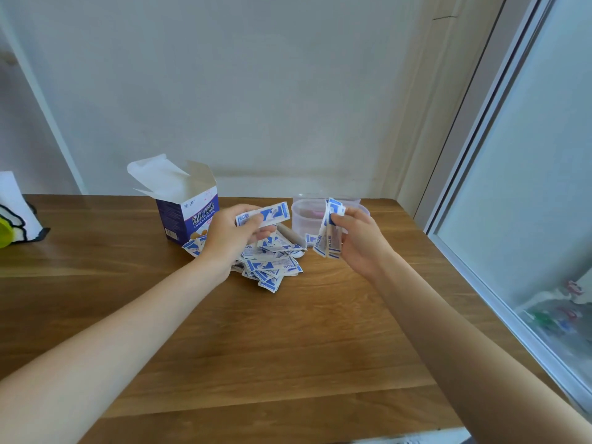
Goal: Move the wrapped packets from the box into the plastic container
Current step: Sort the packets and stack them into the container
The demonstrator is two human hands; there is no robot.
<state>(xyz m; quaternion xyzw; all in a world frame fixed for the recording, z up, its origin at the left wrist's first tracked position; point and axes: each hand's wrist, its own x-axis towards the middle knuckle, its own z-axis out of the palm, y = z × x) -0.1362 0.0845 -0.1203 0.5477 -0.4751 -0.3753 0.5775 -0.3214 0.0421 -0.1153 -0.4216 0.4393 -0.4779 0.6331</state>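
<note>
A purple and white box [187, 216] stands open on the wooden table, flaps up. Several blue and white wrapped packets [272, 267] lie in a loose pile on the table in front of it. My left hand [230, 235] hovers above the pile, pinching one packet [263, 214] held flat. My right hand [358, 241] grips a small upright stack of packets [330, 232] just in front of the clear plastic container [306, 216], which stands at the back right of the pile.
The table [288, 347] ends at a wall behind the box and container. A glass door panel [528, 187] runs along the right edge. A white, black and yellow-green object [12, 216] sits at the far left.
</note>
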